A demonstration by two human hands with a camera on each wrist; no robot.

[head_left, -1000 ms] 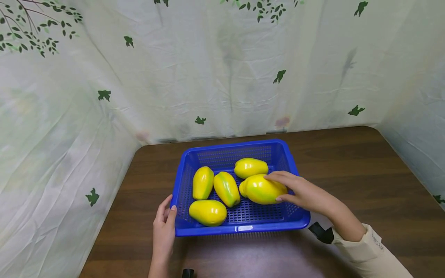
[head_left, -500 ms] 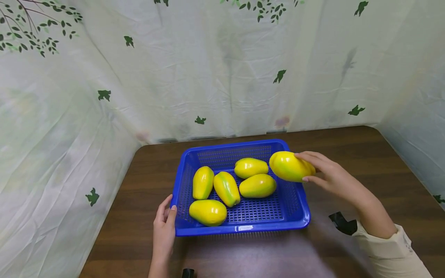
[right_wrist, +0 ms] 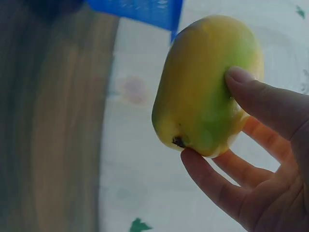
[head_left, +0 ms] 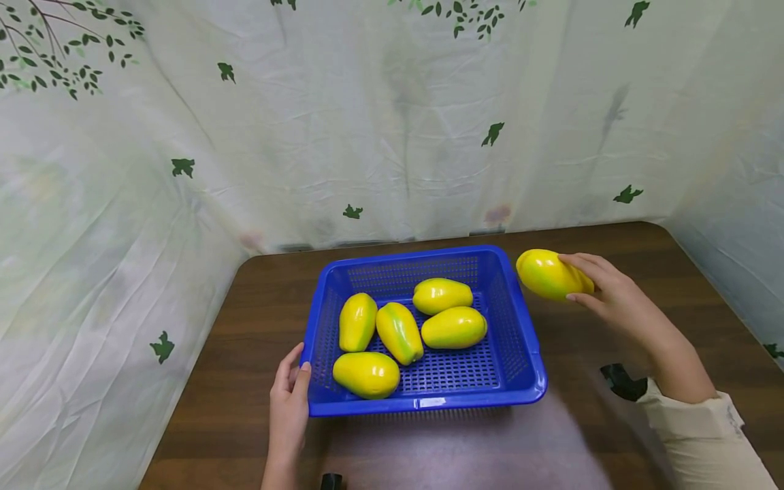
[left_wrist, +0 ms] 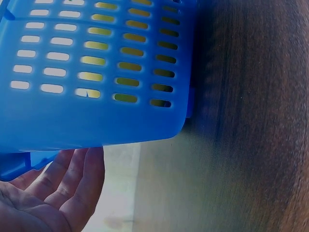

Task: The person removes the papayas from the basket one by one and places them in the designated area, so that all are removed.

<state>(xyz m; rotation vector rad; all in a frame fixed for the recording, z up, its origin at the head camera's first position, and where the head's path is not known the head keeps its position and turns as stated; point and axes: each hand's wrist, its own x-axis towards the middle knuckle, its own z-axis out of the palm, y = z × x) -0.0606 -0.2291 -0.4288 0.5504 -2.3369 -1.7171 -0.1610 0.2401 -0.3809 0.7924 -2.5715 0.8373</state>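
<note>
My right hand [head_left: 625, 303] holds a glossy yellow papaya [head_left: 547, 274] just past the right rim of a blue plastic basket [head_left: 367, 408], above the table. The right wrist view shows the thumb on a green patch of this papaya [right_wrist: 203, 87], with fingertips at its dark-tipped end. With the thumb over the rim, my left hand [head_left: 289, 401] grips the basket's left side; in the left wrist view its fingers [left_wrist: 72, 181] lie against the rim's underside. Several more papayas lie on the basket floor, among them one papaya [head_left: 454, 327] on the right and another papaya [head_left: 366, 375] at front left.
The basket stands on a dark wood table [head_left: 643, 272]. A pale curtain [head_left: 416, 136] printed with green leaves hangs behind and along both sides. Black straps or mounts, such as the black piece [head_left: 623, 382] by the right wrist, show near both wrists.
The right hand has lifted the papaya out of the basket and carried it right and away, past the rim, uncovering another papaya. The left hand and the basket stay put.
</note>
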